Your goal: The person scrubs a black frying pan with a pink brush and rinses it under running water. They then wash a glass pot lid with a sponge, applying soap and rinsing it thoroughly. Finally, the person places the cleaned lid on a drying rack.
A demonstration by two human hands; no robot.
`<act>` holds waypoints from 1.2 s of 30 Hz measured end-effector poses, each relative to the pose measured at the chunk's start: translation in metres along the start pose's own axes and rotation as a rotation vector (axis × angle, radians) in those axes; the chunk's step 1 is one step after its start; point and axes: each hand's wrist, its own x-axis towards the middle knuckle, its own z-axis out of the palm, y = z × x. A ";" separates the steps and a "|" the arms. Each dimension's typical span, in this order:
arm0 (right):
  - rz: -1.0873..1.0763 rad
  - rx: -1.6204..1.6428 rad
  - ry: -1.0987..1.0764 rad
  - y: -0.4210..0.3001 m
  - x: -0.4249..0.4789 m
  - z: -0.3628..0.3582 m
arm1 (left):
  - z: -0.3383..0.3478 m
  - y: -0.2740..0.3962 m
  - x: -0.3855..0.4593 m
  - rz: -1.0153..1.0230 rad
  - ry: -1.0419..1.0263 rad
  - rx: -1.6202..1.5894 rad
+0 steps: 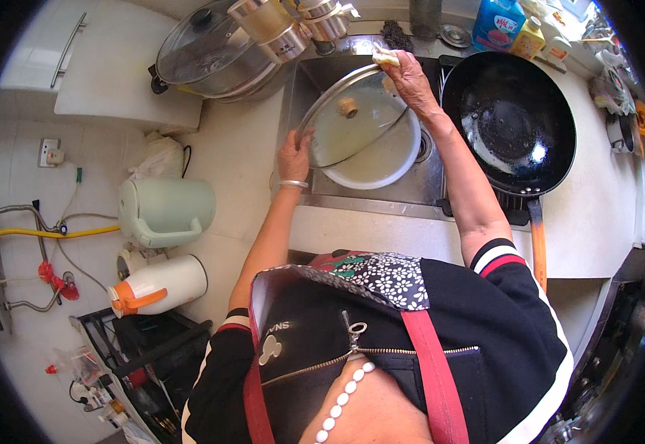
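Observation:
A round glass pan lid (367,119) with a metal rim and a small brown knob is tilted over the sink. My left hand (293,156) grips its lower left rim. At the lid's upper right edge, my right hand (408,80) holds a pale cloth or sponge (384,57) against the rim. Beneath the lid, a white basin (392,178) of cloudy liquid stands in the stainless steel sink (322,191). The fingertips of my left hand are partly hidden by the lid.
A black wok (508,122) rests to the right, its wooden handle (539,250) towards me. A large lidded pot (217,61) stands back left, near the metal faucet fixture (278,33). On the left are a green kettle (167,208) and a white jug (172,286). Bottles (498,28) stand behind the wok.

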 end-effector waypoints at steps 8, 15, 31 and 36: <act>-0.247 -0.215 0.036 -0.050 -0.005 0.016 | 0.010 0.064 0.042 0.124 -0.060 0.246; -0.487 -0.354 -0.094 -0.099 -0.019 0.040 | 0.002 0.060 0.030 0.082 -0.091 0.330; 0.365 0.049 0.088 0.042 -0.009 0.012 | -0.006 -0.028 0.005 -0.223 -0.036 -0.041; 0.142 -0.157 0.083 0.008 -0.006 0.004 | -0.008 0.033 0.029 -0.116 -0.106 0.305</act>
